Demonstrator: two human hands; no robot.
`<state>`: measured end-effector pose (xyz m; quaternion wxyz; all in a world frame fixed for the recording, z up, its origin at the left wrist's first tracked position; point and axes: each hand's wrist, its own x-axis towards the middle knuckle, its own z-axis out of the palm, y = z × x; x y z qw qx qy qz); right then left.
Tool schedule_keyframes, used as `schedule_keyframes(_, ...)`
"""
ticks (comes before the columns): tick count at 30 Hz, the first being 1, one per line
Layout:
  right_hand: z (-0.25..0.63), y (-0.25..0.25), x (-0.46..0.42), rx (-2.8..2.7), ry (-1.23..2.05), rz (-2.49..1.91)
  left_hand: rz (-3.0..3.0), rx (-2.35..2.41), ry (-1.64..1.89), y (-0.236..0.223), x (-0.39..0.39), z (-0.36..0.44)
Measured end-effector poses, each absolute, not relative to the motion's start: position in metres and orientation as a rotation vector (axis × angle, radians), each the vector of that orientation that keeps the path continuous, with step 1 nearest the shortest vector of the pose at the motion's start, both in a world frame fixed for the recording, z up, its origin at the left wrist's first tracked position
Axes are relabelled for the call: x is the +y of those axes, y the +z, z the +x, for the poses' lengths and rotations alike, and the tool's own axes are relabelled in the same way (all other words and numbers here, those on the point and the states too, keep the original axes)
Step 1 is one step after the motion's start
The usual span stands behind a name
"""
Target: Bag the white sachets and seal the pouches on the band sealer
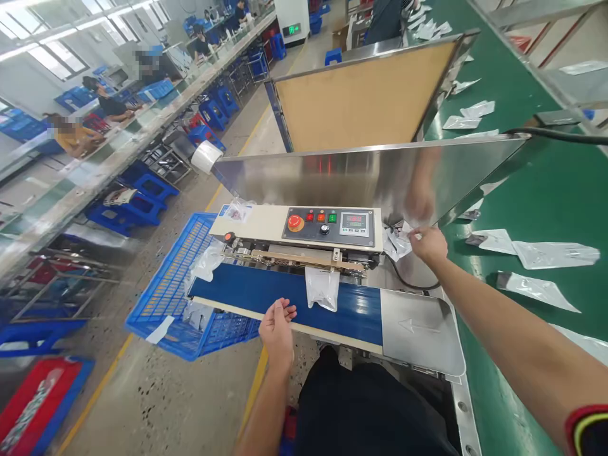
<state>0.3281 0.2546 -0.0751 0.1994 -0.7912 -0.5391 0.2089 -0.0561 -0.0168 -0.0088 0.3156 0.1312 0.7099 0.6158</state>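
My right hand (430, 244) is pinched shut on the edge of a clear-and-silver plastic bag (398, 242), at the right end of a belt sealing machine (256, 221). Its contents cannot be made out. Over the front edge of the blue conveyor belt (270, 288) is my left hand (277, 326), fingers curled together with nothing visible in them. To its right, a filled white plastic pouch (323, 290) hangs from the sealing strip onto the belt. Another bag (208, 263) lies at the belt's left end.
A blue crate (166, 297) stands below the belt's left end, with bags inside. Several flat pouches lie on the green conveyor (536, 209) at right. A metal panel (323, 177) rises behind the machine; a black cable (560, 135) crosses at right. People sit at a far bench.
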Motion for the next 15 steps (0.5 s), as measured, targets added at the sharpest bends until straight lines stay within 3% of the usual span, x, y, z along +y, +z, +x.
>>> schedule_keyframes(8, 0.333, -0.008, 0.142, -1.403, 0.593, -1.829, 1.074, 1.749, 1.354, 0.012, -0.02, 0.015)
schedule_keyframes(15, 0.299, 0.02, 0.031, -1.413, 0.888, -1.544, 1.44, 1.328, 1.164, 0.008, 0.029, 0.086)
